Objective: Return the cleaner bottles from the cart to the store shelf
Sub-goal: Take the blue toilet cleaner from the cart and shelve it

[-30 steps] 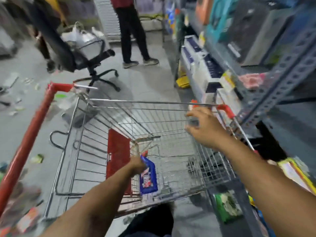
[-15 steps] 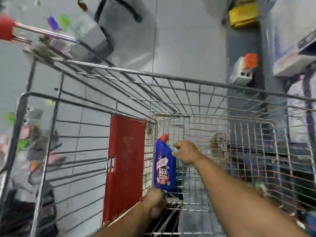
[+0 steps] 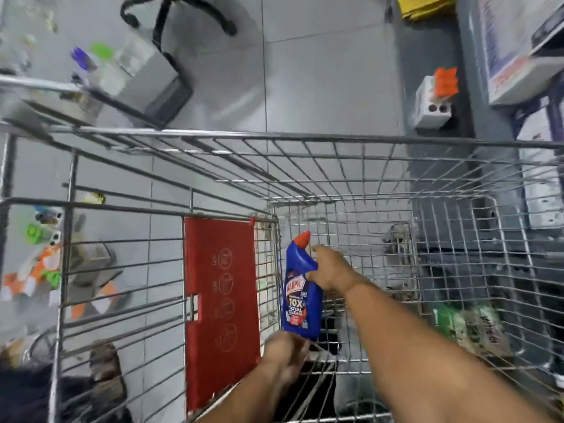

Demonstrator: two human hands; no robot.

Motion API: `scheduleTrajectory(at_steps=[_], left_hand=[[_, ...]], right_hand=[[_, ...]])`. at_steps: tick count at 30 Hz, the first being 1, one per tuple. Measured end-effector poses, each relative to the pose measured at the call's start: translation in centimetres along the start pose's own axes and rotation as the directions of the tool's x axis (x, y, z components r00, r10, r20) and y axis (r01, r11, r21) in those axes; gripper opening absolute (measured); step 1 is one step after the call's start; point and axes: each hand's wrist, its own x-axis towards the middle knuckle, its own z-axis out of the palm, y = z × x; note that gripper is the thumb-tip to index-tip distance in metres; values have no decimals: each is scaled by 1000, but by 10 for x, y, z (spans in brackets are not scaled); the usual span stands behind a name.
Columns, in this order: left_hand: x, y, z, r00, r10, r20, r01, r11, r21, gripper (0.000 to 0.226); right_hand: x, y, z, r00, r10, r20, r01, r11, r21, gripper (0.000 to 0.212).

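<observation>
There is just one camera, worn on the person's head. It looks forward and steeply down, almost straight into the wire cart (image 3: 335,138) from above. The cart fills most of the picture, so the camera is close to it. The two arms come in from the bottom edge and reach away from the camera into the cart. The wide lens bends the cart's bars near the edges. Past the far rim you see the grey floor (image 3: 320,71) and the foot of a chair (image 3: 171,13) at the top. The store shelf (image 3: 518,56) sits along the right side. The left edge is blurry.
</observation>
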Motion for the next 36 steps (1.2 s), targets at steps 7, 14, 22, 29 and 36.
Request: scheduleTrajectory(at_steps=[7, 14, 22, 29, 36], left_hand=[[-50, 8, 12, 923, 211, 321, -300, 919, 257, 58], [-164, -1, 50, 631, 271, 727, -717, 563, 412, 59], [-311, -74, 106, 191, 112, 975, -971, 166, 171, 61], [-370, -173, 166, -50, -27, 998, -998, 23, -50, 65], [-369, -235, 202, -61, -178, 982, -991, -104, -80, 66]], right_hand=[[-84, 18, -81, 989, -111, -96, 122, 986, 110, 45], [-256, 58, -143, 840, -198, -506, 378, 882, 283, 37], [-476, 94, -140, 295, -110, -949, 604, 791, 96, 51], [-568, 140, -125, -87, 72, -994, 461, 887, 23, 58], [-591, 178, -121, -172, 161, -972, 250, 961, 116, 61]])
